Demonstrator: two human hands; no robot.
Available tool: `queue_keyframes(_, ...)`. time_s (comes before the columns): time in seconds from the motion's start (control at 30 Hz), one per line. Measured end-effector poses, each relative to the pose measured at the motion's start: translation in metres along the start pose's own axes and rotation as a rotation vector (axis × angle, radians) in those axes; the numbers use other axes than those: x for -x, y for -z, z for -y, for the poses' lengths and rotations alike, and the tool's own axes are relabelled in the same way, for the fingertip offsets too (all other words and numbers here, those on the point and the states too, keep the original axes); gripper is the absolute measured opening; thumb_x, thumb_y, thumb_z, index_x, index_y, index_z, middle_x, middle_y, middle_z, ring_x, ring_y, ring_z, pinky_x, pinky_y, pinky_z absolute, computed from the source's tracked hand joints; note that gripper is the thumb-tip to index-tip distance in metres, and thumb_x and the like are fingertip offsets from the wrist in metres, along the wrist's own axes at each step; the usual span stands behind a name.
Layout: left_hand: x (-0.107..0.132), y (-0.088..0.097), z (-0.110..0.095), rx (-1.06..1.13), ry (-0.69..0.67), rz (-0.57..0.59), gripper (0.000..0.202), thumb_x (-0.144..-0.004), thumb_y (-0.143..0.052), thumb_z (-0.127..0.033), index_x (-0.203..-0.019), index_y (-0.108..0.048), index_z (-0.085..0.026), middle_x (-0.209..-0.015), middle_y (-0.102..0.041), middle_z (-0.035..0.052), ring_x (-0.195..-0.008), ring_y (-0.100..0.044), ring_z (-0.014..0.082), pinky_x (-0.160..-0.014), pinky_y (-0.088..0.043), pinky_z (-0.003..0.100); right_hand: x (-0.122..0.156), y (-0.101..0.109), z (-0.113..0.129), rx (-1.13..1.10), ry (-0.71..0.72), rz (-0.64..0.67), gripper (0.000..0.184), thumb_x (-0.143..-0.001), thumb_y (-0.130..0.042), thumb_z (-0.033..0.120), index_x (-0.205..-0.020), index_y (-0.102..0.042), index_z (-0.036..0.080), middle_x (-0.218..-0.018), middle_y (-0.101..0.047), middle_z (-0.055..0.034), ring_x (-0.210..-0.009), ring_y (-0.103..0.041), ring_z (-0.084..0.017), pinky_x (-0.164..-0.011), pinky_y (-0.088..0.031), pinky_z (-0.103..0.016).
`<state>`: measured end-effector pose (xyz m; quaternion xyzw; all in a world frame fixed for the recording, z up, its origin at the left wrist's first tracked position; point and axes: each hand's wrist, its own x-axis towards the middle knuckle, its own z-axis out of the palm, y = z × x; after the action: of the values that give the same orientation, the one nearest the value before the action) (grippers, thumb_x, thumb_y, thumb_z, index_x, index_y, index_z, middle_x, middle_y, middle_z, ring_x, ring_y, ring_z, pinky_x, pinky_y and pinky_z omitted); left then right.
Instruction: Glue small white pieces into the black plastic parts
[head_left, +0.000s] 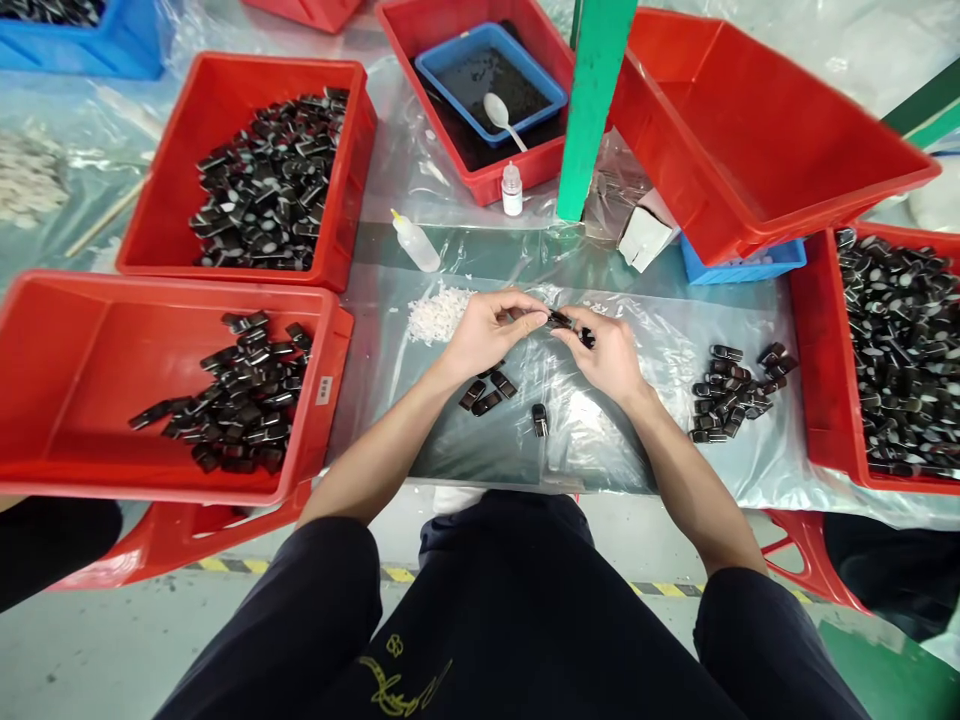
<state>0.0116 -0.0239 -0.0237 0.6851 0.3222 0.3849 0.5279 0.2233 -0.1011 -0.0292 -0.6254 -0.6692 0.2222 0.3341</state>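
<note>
Both hands meet over the plastic-covered table (600,460). My left hand (487,330) is closed, pinching one end of a small black part (559,319). My right hand (604,355) is closed round the other end of that part, with more black showing at its fingers. Under my hands lie a few loose black parts (487,392) and a single one (539,419). A small heap of white bits (436,313) sits just left of my left hand. A pile of black parts (731,393) lies to the right of my right hand.
Red bins of black parts stand at left front (67,380), left back (225,90) and right (817,370). An empty tilted red bin (750,130), a blue tray with a white spoon (504,118), two small bottles (415,241) (512,189), a green post (592,100).
</note>
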Motion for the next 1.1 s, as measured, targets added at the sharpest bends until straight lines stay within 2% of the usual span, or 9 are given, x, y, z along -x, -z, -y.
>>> queue_keyframes(0.2,-0.001,-0.001,0.007,0.057,0.005,-0.052,0.059,-0.079,-0.096,-0.075,-0.101,-0.084,-0.021,-0.092,-0.078,0.0052,-0.081,-0.069,0.0156,-0.072,-0.051,0.029,0.002,0.002,0.002,-0.040,0.033,-0.017,0.036,-0.108,-0.068,0.047,-0.128,-0.087,0.024,-0.118,-0.089,-0.0105,-0.093,-0.078,-0.028,-0.092,-0.062,-0.040)
queue_keyframes(0.27,0.000,-0.002,0.009,0.032,0.000,-0.060,0.060,-0.081,-0.095,-0.074,-0.107,-0.084,-0.022,-0.095,-0.078,0.0055,-0.081,-0.069,0.0159,-0.068,-0.049,0.028,0.000,0.003,0.001,-0.089,0.023,-0.023,0.036,-0.107,-0.070,0.050,-0.126,-0.087,0.025,-0.117,-0.089,-0.0103,-0.093,-0.077,-0.028,-0.094,-0.062,-0.042)
queue_keyframes(0.43,0.003,-0.009,0.007,-0.080,-0.057,-0.076,0.054,-0.091,-0.089,-0.069,-0.117,-0.084,-0.022,-0.113,-0.083,0.0110,-0.089,-0.074,0.0193,-0.065,-0.047,0.029,-0.006,0.000,-0.001,-0.267,-0.050,-0.046,0.049,-0.101,-0.074,0.067,-0.118,-0.087,0.022,-0.087,-0.078,-0.0036,-0.081,-0.068,-0.024,-0.087,-0.058,-0.039)
queue_keyframes(0.6,0.005,-0.014,0.004,-0.110,-0.088,-0.110,0.039,-0.093,-0.087,-0.058,-0.106,-0.085,-0.021,-0.104,-0.084,0.0094,-0.086,-0.073,0.0188,-0.064,-0.047,0.029,-0.005,-0.006,0.012,-0.438,-0.108,-0.059,0.059,-0.089,-0.083,0.078,-0.107,-0.082,0.022,-0.074,-0.062,0.0026,-0.074,-0.058,-0.018,-0.078,-0.053,-0.035)
queue_keyframes(0.7,0.004,-0.012,0.001,-0.068,-0.067,-0.154,0.039,-0.092,-0.088,-0.059,-0.101,-0.083,-0.021,-0.099,-0.082,0.0079,-0.084,-0.071,0.0179,-0.064,-0.047,0.029,-0.002,-0.004,0.025,-0.674,-0.218,0.038,0.063,-0.081,-0.091,0.079,-0.110,-0.078,0.025,-0.067,-0.051,0.0079,-0.059,-0.049,-0.013,-0.058,-0.044,-0.029)
queue_keyframes(0.83,0.006,-0.009,-0.005,0.023,-0.064,-0.242,0.044,-0.092,-0.089,-0.064,-0.100,-0.080,-0.022,-0.092,-0.078,0.0047,-0.081,-0.069,0.0162,-0.070,-0.052,0.031,-0.002,-0.001,0.037,-1.070,-0.517,0.178,0.070,-0.078,-0.091,0.085,-0.110,-0.071,0.027,-0.066,-0.047,0.0105,-0.047,-0.038,-0.009,-0.039,-0.021,-0.023)
queue_keyframes(0.97,0.011,-0.015,-0.012,0.069,-0.018,-0.138,0.049,-0.091,-0.088,-0.069,-0.103,-0.080,-0.023,-0.090,-0.078,0.0035,-0.077,-0.070,0.0164,-0.071,-0.054,0.032,-0.006,-0.004,0.040,-1.227,-0.744,0.177,0.068,-0.084,-0.082,0.090,-0.095,-0.064,0.025,-0.068,-0.056,0.0053,-0.049,-0.051,-0.011,-0.035,-0.021,-0.022)
queue_keyframes(1.03,0.014,-0.021,-0.014,0.027,-0.017,-0.032,0.044,-0.095,-0.086,-0.065,-0.105,-0.081,-0.023,-0.088,-0.078,0.0037,-0.076,-0.071,0.0173,-0.070,-0.053,0.032,-0.007,-0.008,0.041,-1.233,-0.790,0.198,0.067,-0.089,-0.077,0.090,-0.090,-0.063,0.025,-0.066,-0.058,0.0033,-0.049,-0.052,-0.012,-0.034,-0.024,-0.023)
queue_keyframes(1.1,0.017,-0.025,-0.015,-0.099,-0.071,0.045,0.033,-0.099,-0.083,-0.055,-0.108,-0.082,-0.023,-0.091,-0.080,0.0046,-0.081,-0.072,0.0199,-0.078,-0.056,0.035,-0.006,-0.010,0.042,-1.226,-0.799,0.193,0.065,-0.092,-0.075,0.088,-0.088,-0.062,0.025,-0.066,-0.059,0.0027,-0.047,-0.050,-0.012,-0.035,-0.026,-0.024)
